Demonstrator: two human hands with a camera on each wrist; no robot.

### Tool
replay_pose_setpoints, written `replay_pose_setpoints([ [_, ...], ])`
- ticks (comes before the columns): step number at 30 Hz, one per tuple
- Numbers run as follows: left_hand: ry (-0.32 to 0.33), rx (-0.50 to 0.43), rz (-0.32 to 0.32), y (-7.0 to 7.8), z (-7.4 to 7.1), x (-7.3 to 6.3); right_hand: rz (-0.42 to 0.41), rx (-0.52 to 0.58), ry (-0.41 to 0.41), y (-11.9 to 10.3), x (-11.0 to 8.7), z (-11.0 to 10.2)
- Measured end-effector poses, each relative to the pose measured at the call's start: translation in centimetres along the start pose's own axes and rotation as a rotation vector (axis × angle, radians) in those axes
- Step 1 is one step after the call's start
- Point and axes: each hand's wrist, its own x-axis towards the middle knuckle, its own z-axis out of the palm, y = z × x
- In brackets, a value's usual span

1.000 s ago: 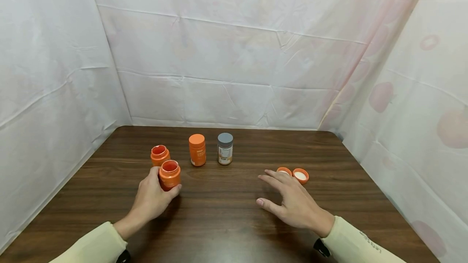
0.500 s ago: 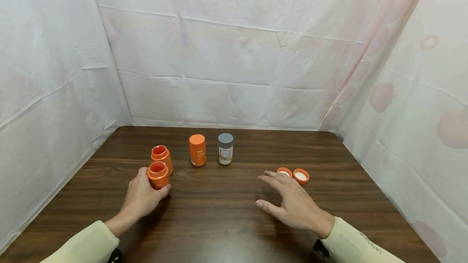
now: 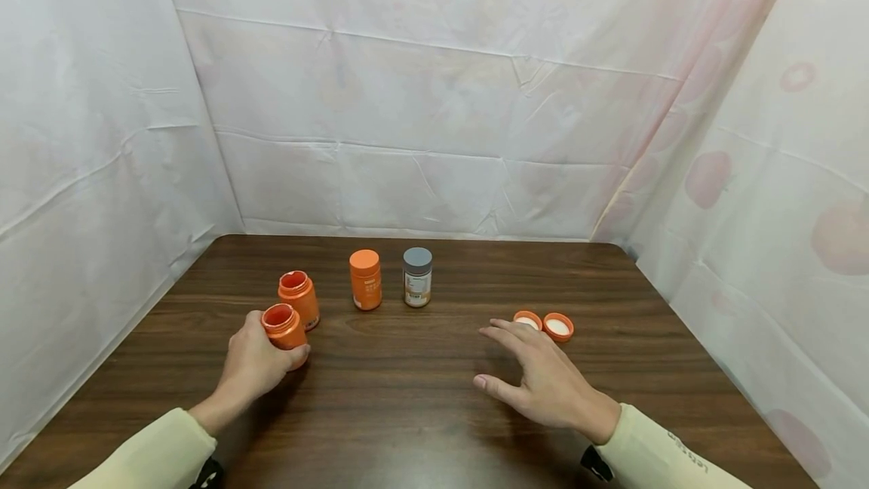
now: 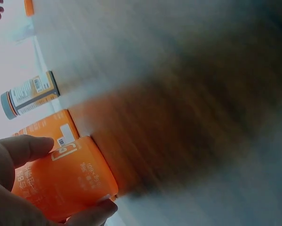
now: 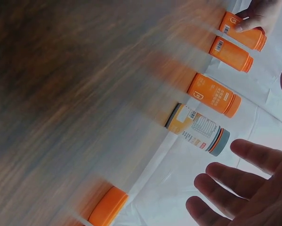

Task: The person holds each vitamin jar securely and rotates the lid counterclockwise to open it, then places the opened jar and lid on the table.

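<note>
My left hand [image 3: 250,359] grips an uncapped orange bottle [image 3: 288,337] at the table's left, thumb on one side and fingers on the other. In the left wrist view the same bottle's printed wall [image 4: 70,176] shows upright relative to the table. Right behind it stands a second uncapped orange bottle [image 3: 301,306]; whether the two touch I cannot tell. My right hand [image 3: 546,383] holds nothing, its fingers extended and spread above the table. Two orange lids lie just beyond it, white insides up: one lid [image 3: 558,327] fully visible, the other lid [image 3: 526,317] partly covered by the fingers.
Toward the back stand a capped orange bottle [image 3: 366,285] and a white-labelled bottle with a grey lid [image 3: 417,281], side by side with a gap. The dark wooden table [image 3: 421,391] is bordered by pale cloth walls [image 3: 421,112] at the back and sides.
My left hand has moved left with its orange bottle, bringing it beside and in front of the other uncapped one, which now shows more fully. The right hand has hardly moved.
</note>
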Motion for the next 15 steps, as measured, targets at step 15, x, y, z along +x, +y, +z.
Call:
replay_pose_setpoints([
  [15, 0.115, -0.025, 0.046, 1.5, -0.9, 0.0, 0.004, -0.004, -0.005, 0.0, 0.0, -0.1],
])
